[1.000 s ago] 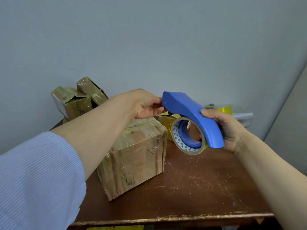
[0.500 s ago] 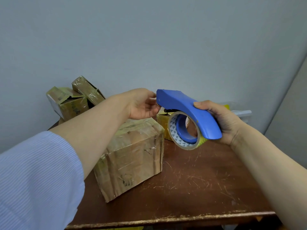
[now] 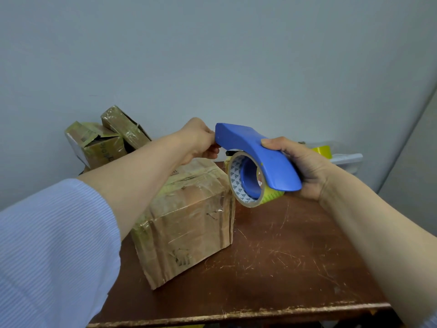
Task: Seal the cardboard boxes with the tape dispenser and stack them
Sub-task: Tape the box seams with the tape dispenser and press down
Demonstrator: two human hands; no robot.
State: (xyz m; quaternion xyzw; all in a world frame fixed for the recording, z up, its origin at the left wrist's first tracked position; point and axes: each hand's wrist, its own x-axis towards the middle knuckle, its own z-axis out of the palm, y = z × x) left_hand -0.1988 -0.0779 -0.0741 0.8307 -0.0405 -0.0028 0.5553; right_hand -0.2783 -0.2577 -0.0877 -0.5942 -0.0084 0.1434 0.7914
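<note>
**A:** Where's the tool, and who has it?

**B:** The blue plastic tape dispenser (image 3: 257,157) is up in the air, wrapped in the right hand (image 3: 300,166), thumb on top of the handle and fingers curled underneath. Its roll of clear tape (image 3: 246,185) hangs below the palm, just beside the top corner of the large brown cardboard box (image 3: 186,218). As far as I can tell it isn't touching the box.

**A:** Why hold it there?

**B:** My guess is the nose is being offered to the left hand (image 3: 198,140), which sits right at the dispenser's front tip, above the box's far edge. It looks like someone fishing for the loose tape end before laying a strip across the top flaps.

**A:** So the left hand has the tape?

**B:** Can't tell. Its fingers curl inward, but the tips vanish behind the blue nose, and clear tape would hardly show anyway. The cutter is only a dark sliver under the nose.

**A:** Is the box sealed?

**B:** It's glossy with tape all over, so the top seam is hard to read. The left forearm also covers part of it.

**A:** And further out?

**B:** Beyond the left wrist, two smaller tape-wrapped cardboard boxes (image 3: 94,143) lean together by the wall, one with a flap gaping. Behind the right hand peek a yellow tape roll (image 3: 322,151) and a clear plastic item (image 3: 347,159) I can't identify. Everything stands on the scratched brown wooden table (image 3: 283,256). The striped light-blue sleeve (image 3: 47,245) hides its near left corner.
</note>
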